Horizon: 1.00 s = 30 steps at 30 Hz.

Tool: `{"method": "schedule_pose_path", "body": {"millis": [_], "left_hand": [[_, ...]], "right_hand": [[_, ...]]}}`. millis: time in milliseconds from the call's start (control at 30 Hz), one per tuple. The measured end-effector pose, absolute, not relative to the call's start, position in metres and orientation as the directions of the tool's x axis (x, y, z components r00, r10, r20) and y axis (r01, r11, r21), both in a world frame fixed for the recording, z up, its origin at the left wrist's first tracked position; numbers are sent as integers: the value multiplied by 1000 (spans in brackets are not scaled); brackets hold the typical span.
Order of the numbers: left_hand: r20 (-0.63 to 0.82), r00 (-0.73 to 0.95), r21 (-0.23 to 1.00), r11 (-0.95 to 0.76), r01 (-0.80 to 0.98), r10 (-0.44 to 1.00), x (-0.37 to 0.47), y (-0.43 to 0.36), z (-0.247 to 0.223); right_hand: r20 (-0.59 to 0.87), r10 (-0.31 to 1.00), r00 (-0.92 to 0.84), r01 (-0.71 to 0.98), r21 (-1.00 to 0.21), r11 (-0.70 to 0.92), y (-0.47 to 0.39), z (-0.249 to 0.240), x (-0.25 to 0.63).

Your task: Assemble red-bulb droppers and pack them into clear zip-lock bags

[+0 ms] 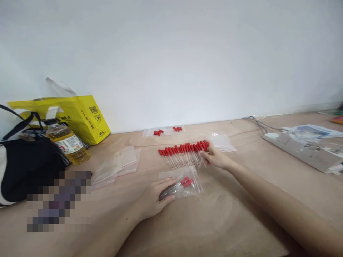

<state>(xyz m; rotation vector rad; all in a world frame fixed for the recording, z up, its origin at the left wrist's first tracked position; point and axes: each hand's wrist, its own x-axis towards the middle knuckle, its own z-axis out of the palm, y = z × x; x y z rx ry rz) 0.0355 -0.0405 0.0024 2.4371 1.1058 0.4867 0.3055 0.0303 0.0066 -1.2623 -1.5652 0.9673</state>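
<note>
A row of several clear droppers with red rubber bulbs [180,149] lies side by side on the table, bulbs toward the wall. At the row's right end my right hand [214,157] is closed on a red-bulbed dropper. Nearer to me, a clear zip bag [197,185] lies flat. On it rest red-topped droppers [184,182], their clear tubes reaching under my left hand [158,194]. The fingers of that hand are curved around the tubes; whether these are inside the bag or on top is unclear.
Clear bags [128,160] lie left of the row, with more bags [221,142] at its right. Bags with small red pieces [158,132] are near the wall. An oil bottle [69,144], yellow bag [91,121] and black bag [32,167] stand left; a power strip [302,151] lies right.
</note>
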Motion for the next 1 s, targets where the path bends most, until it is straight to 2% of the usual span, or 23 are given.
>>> {"method": "schedule_pose_path", "body": {"millis": [67, 167, 333, 500, 633, 767, 867, 1000], "left_hand": [[142, 614, 490, -595, 638, 776, 35, -40, 1], [131, 608, 477, -587, 654, 783, 34, -40, 1], [127, 604, 474, -583, 660, 787, 36, -41, 4], [134, 583, 478, -568, 670, 801, 35, -40, 5], [137, 581, 490, -564, 664, 803, 34, -39, 2], [130, 579, 496, -559, 665, 805, 35, -40, 5], [117, 574, 489, -550, 677, 810, 36, -41, 7], [117, 581, 483, -557, 676, 806, 35, -39, 6]], "right_hand": [[140, 986, -95, 131, -980, 152, 19, -3, 305], [92, 994, 51, -25, -995, 94, 8, -13, 303], [27, 985, 173, -127, -991, 49, 6, -17, 298], [-17, 990, 138, -245, -969, 17, 3, -20, 283], [2, 996, 87, -291, -956, 27, -2, -21, 276], [53, 989, 141, -312, -945, 95, -2, -21, 278], [-2, 993, 117, -307, -951, 34, -4, -21, 278], [-66, 998, 3, -271, -961, -63, -9, -20, 272]]}}
